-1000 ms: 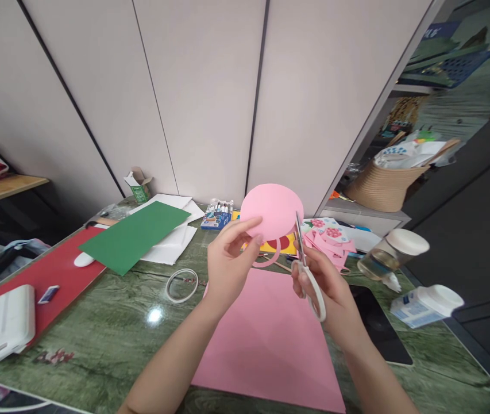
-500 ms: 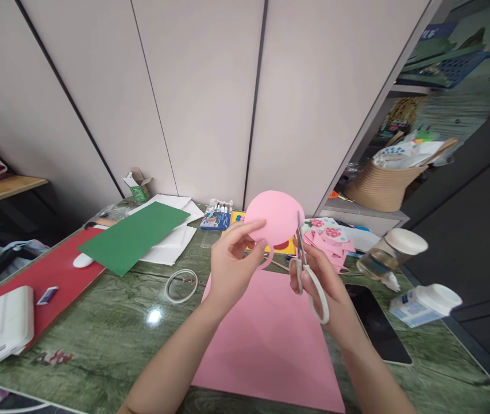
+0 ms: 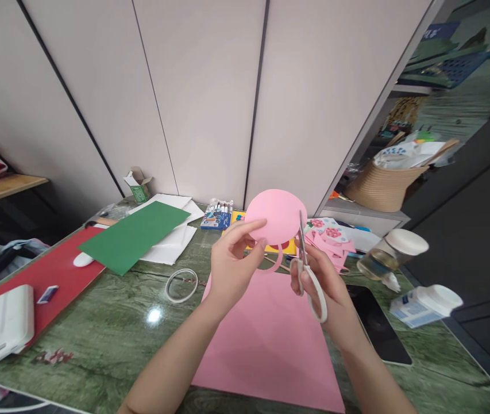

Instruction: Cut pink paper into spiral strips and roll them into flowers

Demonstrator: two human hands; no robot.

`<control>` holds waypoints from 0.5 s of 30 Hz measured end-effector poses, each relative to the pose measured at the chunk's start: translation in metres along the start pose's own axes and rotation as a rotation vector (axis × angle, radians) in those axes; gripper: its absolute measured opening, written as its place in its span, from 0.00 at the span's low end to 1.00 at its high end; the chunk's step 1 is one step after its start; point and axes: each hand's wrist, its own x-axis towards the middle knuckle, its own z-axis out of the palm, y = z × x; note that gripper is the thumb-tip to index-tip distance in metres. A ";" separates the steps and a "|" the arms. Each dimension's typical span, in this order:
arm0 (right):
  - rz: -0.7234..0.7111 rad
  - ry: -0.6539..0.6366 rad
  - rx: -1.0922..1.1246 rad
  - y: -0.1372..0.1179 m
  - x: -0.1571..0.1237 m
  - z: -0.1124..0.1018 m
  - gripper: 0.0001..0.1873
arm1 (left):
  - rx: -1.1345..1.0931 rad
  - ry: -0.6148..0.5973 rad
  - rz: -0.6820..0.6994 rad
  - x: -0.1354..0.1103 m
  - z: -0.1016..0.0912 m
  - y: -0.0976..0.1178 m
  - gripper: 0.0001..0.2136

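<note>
Pink round paper disc (image 3: 276, 214) hangs above the green marbled table (image 3: 132, 345), far middle, pinched between left hand (image 3: 232, 264) thumb and fingers. Right hand (image 3: 333, 290) grips white-handled metal scissors (image 3: 304, 253), blades at its right edge. Looks like edge trimming; next snip probably calls for rotating the disc. Labels on the blue cardboard marker box (image 3: 215, 222), far side, and white plastic bottle (image 3: 426, 306), right? Too tiny to read.

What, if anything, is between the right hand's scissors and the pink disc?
Nothing visible. The right hand has the scissors at the pink disc's right edge. The left hand pinches its lower left, clear of the blades; a pink strip hangs below, left of them.
</note>
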 end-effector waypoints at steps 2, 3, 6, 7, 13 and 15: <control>-0.002 0.004 -0.001 0.001 0.000 0.000 0.21 | 0.013 0.008 0.007 0.000 0.000 0.000 0.12; -0.002 0.003 -0.001 0.001 0.000 0.000 0.21 | 0.017 0.012 0.010 0.000 0.000 0.001 0.12; -0.001 -0.008 0.007 0.002 -0.001 0.000 0.21 | 0.006 0.020 0.007 0.001 -0.001 0.001 0.11; 0.001 -0.012 0.013 0.002 -0.001 0.000 0.20 | 0.000 0.024 0.003 0.001 -0.001 0.001 0.11; 0.008 -0.016 0.021 0.001 0.000 0.001 0.20 | -0.005 0.045 0.013 0.002 -0.003 0.003 0.10; 0.012 -0.020 0.015 0.002 0.000 0.001 0.19 | -0.009 0.048 0.012 0.002 -0.002 0.002 0.10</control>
